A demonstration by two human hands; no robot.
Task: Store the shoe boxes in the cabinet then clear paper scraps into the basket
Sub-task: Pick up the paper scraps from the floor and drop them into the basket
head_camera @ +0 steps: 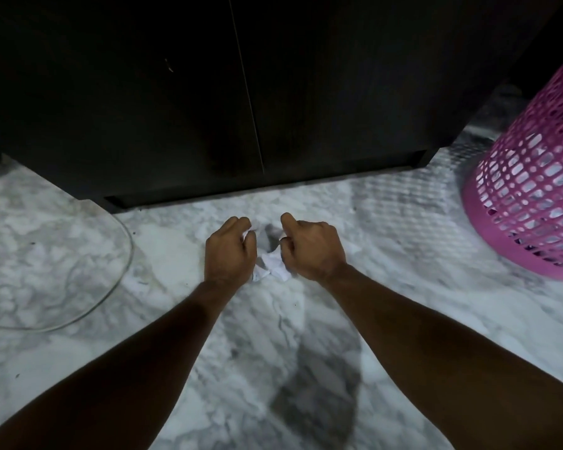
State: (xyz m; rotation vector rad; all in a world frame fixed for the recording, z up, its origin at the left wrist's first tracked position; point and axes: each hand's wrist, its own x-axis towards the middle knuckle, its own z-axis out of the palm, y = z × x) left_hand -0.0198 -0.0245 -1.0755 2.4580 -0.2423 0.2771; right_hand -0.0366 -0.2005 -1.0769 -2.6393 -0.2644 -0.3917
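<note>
White crumpled paper scraps [271, 265] lie on the marble floor just in front of the dark cabinet [208, 102], whose two doors are closed. My left hand [229, 251] is curled around scraps on the left side of the pile, with white paper showing between its fingers. My right hand [311, 246] is curled on the right side of the same pile, fingers pinched on paper. A pink perforated plastic basket [533, 190] stands on the floor to the right, with white scraps visible through its holes. No shoe boxes are in view.
A clear curved rim of a glass or plastic object [124, 254] rests on the floor at the left. White-grey marble floor [403, 303] stretches between the pile and the basket. The cabinet's base runs close behind my hands.
</note>
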